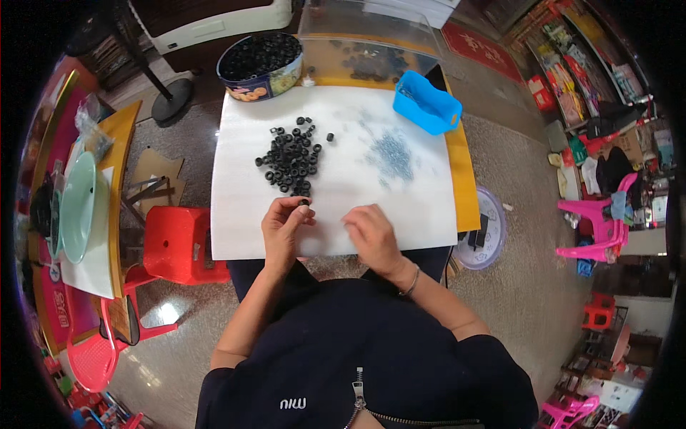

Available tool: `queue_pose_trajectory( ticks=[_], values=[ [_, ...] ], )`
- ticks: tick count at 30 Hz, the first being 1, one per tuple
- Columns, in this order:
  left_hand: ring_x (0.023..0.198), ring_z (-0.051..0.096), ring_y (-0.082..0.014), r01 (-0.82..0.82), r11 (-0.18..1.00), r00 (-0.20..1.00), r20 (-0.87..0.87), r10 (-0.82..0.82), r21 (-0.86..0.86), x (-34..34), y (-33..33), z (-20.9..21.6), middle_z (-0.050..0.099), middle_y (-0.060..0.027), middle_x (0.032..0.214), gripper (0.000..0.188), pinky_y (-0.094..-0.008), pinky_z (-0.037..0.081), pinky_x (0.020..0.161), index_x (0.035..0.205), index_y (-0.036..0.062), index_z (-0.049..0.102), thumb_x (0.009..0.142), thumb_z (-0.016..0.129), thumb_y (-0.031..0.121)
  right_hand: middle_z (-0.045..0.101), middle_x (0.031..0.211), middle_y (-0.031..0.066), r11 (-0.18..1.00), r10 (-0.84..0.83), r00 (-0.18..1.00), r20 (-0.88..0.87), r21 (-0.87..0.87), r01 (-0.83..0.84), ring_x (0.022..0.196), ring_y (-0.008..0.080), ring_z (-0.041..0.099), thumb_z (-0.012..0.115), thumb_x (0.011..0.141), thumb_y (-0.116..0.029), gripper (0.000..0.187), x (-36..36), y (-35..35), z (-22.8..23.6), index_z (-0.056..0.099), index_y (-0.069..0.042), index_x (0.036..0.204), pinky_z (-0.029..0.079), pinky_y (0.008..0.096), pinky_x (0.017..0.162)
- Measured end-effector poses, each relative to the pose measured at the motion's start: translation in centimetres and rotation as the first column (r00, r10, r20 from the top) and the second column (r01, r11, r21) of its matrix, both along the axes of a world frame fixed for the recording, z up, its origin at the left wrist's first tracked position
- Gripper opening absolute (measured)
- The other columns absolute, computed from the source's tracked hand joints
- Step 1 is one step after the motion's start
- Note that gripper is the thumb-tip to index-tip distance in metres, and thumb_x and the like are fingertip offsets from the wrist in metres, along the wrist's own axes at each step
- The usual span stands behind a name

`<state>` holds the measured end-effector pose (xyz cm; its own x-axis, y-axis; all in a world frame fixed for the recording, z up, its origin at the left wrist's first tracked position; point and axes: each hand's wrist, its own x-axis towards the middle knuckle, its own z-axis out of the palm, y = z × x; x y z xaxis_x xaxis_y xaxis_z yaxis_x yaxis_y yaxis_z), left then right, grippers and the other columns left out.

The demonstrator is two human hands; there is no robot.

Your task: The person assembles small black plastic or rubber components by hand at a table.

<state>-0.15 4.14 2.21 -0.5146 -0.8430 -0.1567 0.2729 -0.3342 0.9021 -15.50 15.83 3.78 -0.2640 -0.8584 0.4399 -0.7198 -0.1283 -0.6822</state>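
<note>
One small black ring (304, 202) pinched in my left hand (284, 227) fingertips, the heap of black rings (291, 159) lying just ahead on the white sheet (243, 214) of the table, nearer that hand than my right hand (371, 232), loosely curled, apparently empty.

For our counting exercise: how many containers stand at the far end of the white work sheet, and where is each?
3: an oval tin of black rings at far left, a clear plastic box at far middle, and a blue tray at far right. None seems hidden.
</note>
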Motion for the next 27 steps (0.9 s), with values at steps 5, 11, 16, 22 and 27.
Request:
queue_pose_trajectory(
  ticks=[5, 11, 16, 22, 27],
  values=[
    [0.078, 0.059, -0.0113, -0.005, 0.997, 1.000, 0.013, 0.006, -0.078, -0.3, 0.5, -1.1, 0.062, -0.0067, 0.095, 0.014, -0.0252, 0.050, 0.071, 0.102, -0.0002, 0.057, 0.088, 0.060, 0.004, 0.059, 0.088, 0.0114, 0.927, -0.361, 0.926, -0.110, 0.064, 0.369, 0.084, 0.0306, 0.056, 0.059, 0.079, -0.003, 0.008, -5.0, 1.8, -1.1, 0.060, -0.002, 0.087, 0.046, 0.0391, 0.074],
    [0.076, 0.056, -0.0081, 0.063, 0.986, 0.997, 0.053, -0.056, -0.153, -0.1, 0.9, -1.6, 0.060, -0.0024, 0.087, 0.015, -0.0225, 0.047, 0.070, 0.102, -0.0001, 0.058, 0.089, 0.061, 0.005, 0.058, 0.085, 0.0101, 0.878, -0.447, 0.880, -0.160, 0.112, 0.466, 0.084, 0.0294, 0.055, 0.061, 0.080, -0.008, 0.008, -5.7, 0.6, -0.9, 0.060, -0.004, 0.087, 0.045, 0.0391, 0.072],
    [0.076, 0.056, -0.0070, 0.089, 0.983, 0.994, 0.078, -0.078, -0.160, -0.1, 1.0, -1.6, 0.060, -0.0014, 0.087, 0.015, -0.0218, 0.047, 0.070, 0.102, 0.0001, 0.058, 0.089, 0.061, 0.006, 0.058, 0.085, 0.0090, 0.858, -0.464, 0.860, -0.210, 0.136, 0.496, 0.085, 0.0288, 0.055, 0.062, 0.080, -0.010, 0.009, -6.1, 0.2, -2.0, 0.059, -0.005, 0.086, 0.045, 0.0389, 0.072],
    [0.079, 0.058, -0.0072, 0.070, 0.990, 0.996, 0.056, -0.064, -0.120, 0.0, 0.9, -0.8, 0.060, -0.0020, 0.089, 0.017, -0.0217, 0.048, 0.072, 0.103, 0.0003, 0.058, 0.088, 0.063, 0.006, 0.060, 0.081, 0.0104, 0.853, -0.487, 0.870, -0.072, 0.176, 0.492, 0.075, 0.0271, 0.059, 0.061, 0.081, -0.008, 0.008, -5.5, 0.4, -1.3, 0.059, -0.003, 0.087, 0.047, 0.0366, 0.067],
    [0.079, 0.060, -0.0097, 0.111, 0.989, 0.994, 0.015, -0.110, -0.095, 0.7, 0.2, -1.2, 0.062, -0.0046, 0.092, 0.017, -0.0241, 0.049, 0.073, 0.103, 0.0002, 0.060, 0.087, 0.061, 0.006, 0.062, 0.078, 0.0041, 0.899, -0.429, 0.883, 0.190, 0.183, 0.398, 0.070, 0.0100, 0.057, 0.063, 0.082, -0.003, 0.008, -4.6, 0.1, -0.1, 0.061, 0.000, 0.089, 0.046, 0.0231, 0.068]
  ],
)
